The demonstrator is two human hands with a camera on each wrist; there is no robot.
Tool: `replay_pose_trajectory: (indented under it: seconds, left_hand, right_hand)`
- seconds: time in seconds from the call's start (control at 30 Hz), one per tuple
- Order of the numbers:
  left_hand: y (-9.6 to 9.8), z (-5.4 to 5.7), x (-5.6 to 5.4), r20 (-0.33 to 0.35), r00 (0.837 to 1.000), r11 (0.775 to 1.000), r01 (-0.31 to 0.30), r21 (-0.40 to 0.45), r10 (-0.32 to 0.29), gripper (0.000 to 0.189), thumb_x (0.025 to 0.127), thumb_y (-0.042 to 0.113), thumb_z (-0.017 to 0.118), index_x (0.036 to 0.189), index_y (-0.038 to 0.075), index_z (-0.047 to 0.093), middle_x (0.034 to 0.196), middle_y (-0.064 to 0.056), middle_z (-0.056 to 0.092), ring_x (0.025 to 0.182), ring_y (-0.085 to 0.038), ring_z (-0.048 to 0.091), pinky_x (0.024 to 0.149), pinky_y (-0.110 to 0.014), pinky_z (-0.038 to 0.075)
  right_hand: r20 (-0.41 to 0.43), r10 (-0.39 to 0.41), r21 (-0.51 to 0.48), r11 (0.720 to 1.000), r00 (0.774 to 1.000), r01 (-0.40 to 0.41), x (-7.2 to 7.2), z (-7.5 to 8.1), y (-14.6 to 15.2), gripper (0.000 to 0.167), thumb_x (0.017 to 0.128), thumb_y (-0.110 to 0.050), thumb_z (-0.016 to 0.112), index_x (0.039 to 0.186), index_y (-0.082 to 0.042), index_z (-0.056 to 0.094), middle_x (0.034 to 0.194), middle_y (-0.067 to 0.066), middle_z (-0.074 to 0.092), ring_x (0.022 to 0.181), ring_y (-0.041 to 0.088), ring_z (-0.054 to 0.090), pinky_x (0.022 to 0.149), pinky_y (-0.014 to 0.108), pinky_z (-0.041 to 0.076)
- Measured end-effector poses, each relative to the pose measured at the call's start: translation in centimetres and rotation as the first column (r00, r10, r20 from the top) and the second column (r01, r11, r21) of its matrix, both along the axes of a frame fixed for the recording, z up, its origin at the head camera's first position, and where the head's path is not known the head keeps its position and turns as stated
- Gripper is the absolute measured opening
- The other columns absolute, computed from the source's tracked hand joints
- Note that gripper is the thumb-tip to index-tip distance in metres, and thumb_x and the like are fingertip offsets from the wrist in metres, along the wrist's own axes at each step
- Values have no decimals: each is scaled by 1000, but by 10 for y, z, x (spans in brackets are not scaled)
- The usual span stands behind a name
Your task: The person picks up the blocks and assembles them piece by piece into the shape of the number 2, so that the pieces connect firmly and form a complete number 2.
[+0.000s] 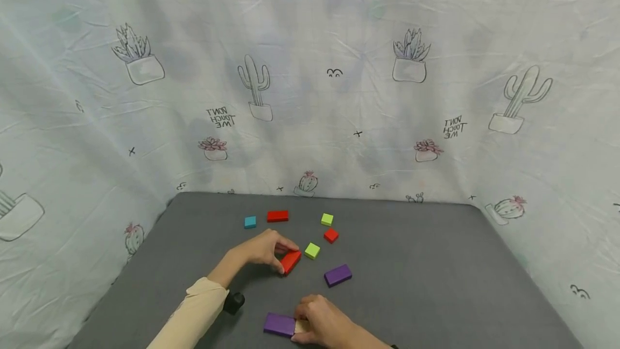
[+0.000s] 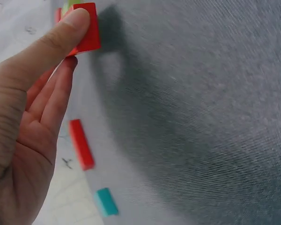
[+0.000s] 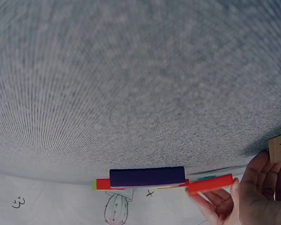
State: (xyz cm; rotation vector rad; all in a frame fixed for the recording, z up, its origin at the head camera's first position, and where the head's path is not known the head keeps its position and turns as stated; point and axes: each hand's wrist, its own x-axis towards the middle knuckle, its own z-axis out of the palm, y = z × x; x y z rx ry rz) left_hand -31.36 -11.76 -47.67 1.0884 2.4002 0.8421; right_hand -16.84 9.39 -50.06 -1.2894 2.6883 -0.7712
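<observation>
My left hand (image 1: 265, 248) pinches a red rectangular block (image 1: 290, 262) between thumb and fingers, over the middle of the grey table. In the left wrist view the thumb presses on one face of that red block (image 2: 94, 33), and its shadow falls on the surface beside it. Nearer to me, my right hand (image 1: 326, 321) grips a pale wooden block (image 1: 302, 326), its end against a purple block (image 1: 279, 325). Dark printed marks show on the wooden block (image 3: 278, 149) in the right wrist view. A green block (image 1: 312, 251) lies just right of the held red one.
A second purple block (image 1: 338, 275) lies beyond the right hand. Farther back are a small red block (image 1: 331, 235), another green block (image 1: 326, 220), a long red block (image 1: 277, 216) and a teal block (image 1: 249, 222). A printed curtain (image 1: 358, 160) borders the table (image 1: 426, 273).
</observation>
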Motion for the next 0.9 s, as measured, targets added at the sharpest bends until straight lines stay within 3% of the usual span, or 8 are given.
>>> replay_pose_trajectory:
  seconds: [0.2,0.37,0.6,0.9]
  left_hand:
    - [2,16,13,69,996,999,47,18,-48,57,65,8,87,119,10,68,120,2,66,113,-13,60,87,-22,49]
    - [-1,22,25,158,987,999,37,9,-38,57,65,1,86,119,11,69,119,5,66,114,-12,58,89,-22,49]
    - [-8,19,40,247,969,1000,15,-21,-10,55,63,-2,86,115,9,70,116,3,67,110,-10,60,87,-23,50]
    - [-10,10,47,276,961,999,31,-14,-26,57,63,-7,84,117,6,69,117,2,67,109,-7,60,86,-21,50]
  right_hand:
    - [-7,-5,3,1000,1000,5,-1,1,1,20,80,-30,79,86,-13,71,78,-14,57,67,-10,44,56,4,36]
    - [-34,-14,4,1000,999,15,0,1,0,20,78,-30,80,84,-13,70,77,-14,55,65,-9,42,54,4,34]
    - [-5,-16,24,1000,1000,16,1,3,-1,21,79,-31,79,85,-14,70,76,-16,54,65,-9,42,55,6,35]
    - [0,-14,13,1000,1000,14,1,3,-1,19,79,-30,79,84,-14,70,75,-15,54,64,-9,42,54,6,34]
